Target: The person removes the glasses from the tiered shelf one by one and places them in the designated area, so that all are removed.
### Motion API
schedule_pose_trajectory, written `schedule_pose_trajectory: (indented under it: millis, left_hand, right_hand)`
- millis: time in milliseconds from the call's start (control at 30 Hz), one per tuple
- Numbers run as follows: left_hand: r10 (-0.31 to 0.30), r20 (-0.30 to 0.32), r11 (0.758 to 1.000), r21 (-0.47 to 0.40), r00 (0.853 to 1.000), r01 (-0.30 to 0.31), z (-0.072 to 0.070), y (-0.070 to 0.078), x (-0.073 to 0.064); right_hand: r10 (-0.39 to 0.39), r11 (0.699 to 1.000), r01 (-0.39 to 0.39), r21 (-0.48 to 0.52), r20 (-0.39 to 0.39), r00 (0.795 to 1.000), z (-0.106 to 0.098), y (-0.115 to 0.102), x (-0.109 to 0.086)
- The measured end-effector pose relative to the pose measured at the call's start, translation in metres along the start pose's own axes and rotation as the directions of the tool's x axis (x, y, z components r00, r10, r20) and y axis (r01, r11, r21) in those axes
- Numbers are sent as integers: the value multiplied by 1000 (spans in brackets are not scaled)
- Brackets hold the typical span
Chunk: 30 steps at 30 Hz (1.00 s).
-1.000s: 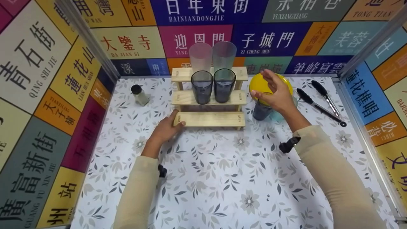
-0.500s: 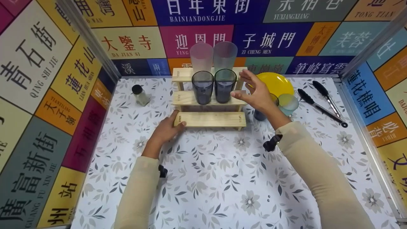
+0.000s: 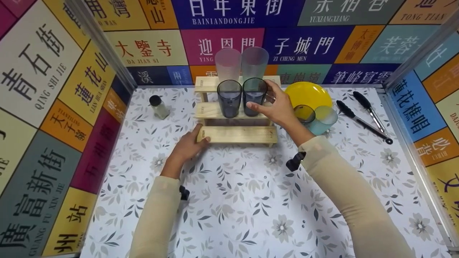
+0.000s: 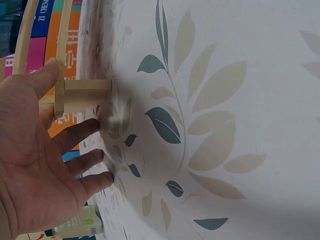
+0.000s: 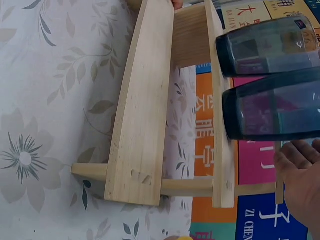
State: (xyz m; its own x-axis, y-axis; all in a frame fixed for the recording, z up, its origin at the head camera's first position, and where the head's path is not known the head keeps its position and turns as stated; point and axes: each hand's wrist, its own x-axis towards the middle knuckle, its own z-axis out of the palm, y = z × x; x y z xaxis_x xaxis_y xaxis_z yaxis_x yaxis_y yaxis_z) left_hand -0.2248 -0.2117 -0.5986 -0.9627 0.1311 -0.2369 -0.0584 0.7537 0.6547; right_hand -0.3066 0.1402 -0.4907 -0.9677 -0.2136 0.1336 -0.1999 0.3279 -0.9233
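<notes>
A three-step wooden rack (image 3: pixel 236 134) stands on the table. My left hand (image 3: pixel 189 142) grips the left end of its lowest step; in the left wrist view the thumb (image 4: pixel 47 75) lies over the board's edge and the other fingers spread beside it. Two dark grey tumblers (image 3: pixel 229 98) stand upright on the middle step. My right hand (image 3: pixel 278 104) is round the right dark tumbler (image 3: pixel 254 94), thumb across its front and fingers at its right side. Two frosted tumblers (image 3: pixel 228 63) stand on the top step.
Right of the rack are a yellow plate (image 3: pixel 310 94), another dark tumbler (image 3: pixel 304 113) and a pale green cup (image 3: pixel 324 120). Black-tipped tongs (image 3: pixel 365 122) lie further right. A small black-capped bottle (image 3: pixel 159 107) stands at the left. Printed panels (image 3: pixel 222 43) wall the table in.
My right hand has moved left, from over the loose dark tumbler by the yellow plate to the right dark tumbler on the middle step. My left hand has stayed on the rack.
</notes>
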Motion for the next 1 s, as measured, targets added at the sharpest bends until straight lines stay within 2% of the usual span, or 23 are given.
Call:
schedule_pose_trajectory:
  millis: [200, 433, 1000]
  left_hand:
    - [-4, 5, 1000, -11, 1000, 4, 1, 1, -1]
    - [-4, 6, 1000, -28, 1000, 4, 1, 0, 0]
    - [27, -27, 1000, -15, 999, -27, 3, -3, 1]
  right_hand:
    - [-34, 995, 28, -98, -55, 998, 9, -4, 1]
    - [2, 973, -26, -231, -102, 995, 14, -11, 5]
    - [7, 958, -48, -283, -145, 989, 22, -15, 9]
